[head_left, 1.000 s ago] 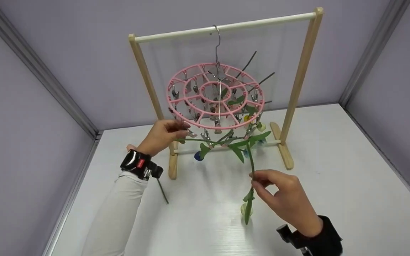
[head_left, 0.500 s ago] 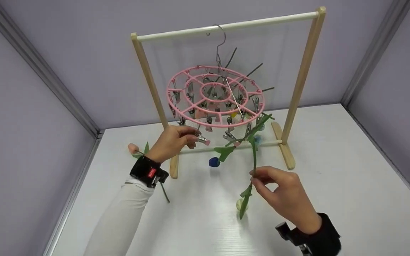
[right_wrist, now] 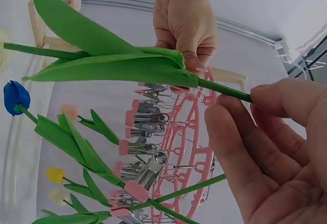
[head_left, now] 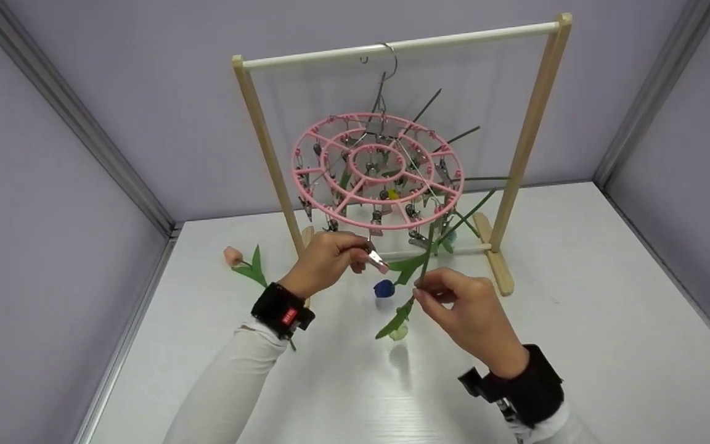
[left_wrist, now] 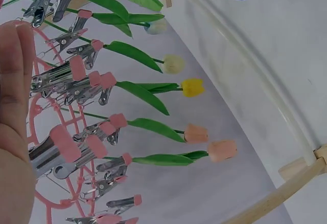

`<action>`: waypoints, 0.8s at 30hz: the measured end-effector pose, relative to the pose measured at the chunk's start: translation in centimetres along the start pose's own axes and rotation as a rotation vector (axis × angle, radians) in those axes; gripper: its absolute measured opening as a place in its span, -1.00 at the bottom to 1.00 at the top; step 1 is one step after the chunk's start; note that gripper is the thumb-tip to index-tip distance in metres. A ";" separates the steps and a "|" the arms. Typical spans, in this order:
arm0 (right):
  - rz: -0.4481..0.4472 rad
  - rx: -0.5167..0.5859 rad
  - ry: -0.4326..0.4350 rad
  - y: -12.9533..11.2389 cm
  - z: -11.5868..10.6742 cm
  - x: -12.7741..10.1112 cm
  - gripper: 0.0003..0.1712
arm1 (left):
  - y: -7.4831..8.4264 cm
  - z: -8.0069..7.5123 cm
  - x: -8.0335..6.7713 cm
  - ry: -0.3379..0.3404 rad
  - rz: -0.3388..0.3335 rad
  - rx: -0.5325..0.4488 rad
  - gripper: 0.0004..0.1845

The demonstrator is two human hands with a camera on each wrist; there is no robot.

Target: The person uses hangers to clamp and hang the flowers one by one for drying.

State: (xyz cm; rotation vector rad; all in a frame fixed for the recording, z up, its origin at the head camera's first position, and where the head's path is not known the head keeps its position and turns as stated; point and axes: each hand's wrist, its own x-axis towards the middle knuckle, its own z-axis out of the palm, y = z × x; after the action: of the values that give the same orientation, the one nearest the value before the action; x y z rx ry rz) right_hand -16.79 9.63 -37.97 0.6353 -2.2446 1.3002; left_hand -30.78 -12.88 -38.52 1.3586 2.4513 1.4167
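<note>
My left hand pinches a metal clothespin clip with pink tips at the front rim of a round pink clip hanger. Just to the right, my right hand pinches the green stem of a pale tulip, between thumb and fingertips. That tulip's bloom points down and its leaves spread below the fingers. Close behind it a blue tulip hangs bloom-down from the hanger. In the left wrist view, yellow and peach tulips hang from other clips.
The hanger hooks over the white bar of a wooden-legged stand. A peach tulip lies on the white table at left, partly behind the left wrist. Stems stick out past the hanger's right side.
The hanger has turned, carrying the blue tulip rightward. My left hand has moved right and slightly down with the clip. My right hand has moved left and up with the pale tulip.
</note>
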 end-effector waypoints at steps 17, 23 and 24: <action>0.044 -0.079 0.036 1.1 0.6 3.0 -0.86 | 3.2 1.1 0.5 0.043 0.088 -0.031 -0.79; 0.031 -0.080 0.056 1.1 0.6 3.2 -0.88 | 4.9 0.6 0.5 0.043 0.111 -0.055 -0.84; 0.033 -0.078 0.059 1.0 0.6 3.2 -0.89 | 4.9 0.7 0.5 0.047 0.109 -0.063 -0.84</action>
State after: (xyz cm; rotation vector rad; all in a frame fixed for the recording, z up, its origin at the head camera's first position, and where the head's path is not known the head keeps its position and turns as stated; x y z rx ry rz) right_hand -20.03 9.03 -37.02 0.5277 -2.2541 1.2246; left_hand -27.53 -10.99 -35.26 1.4841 2.3713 1.5517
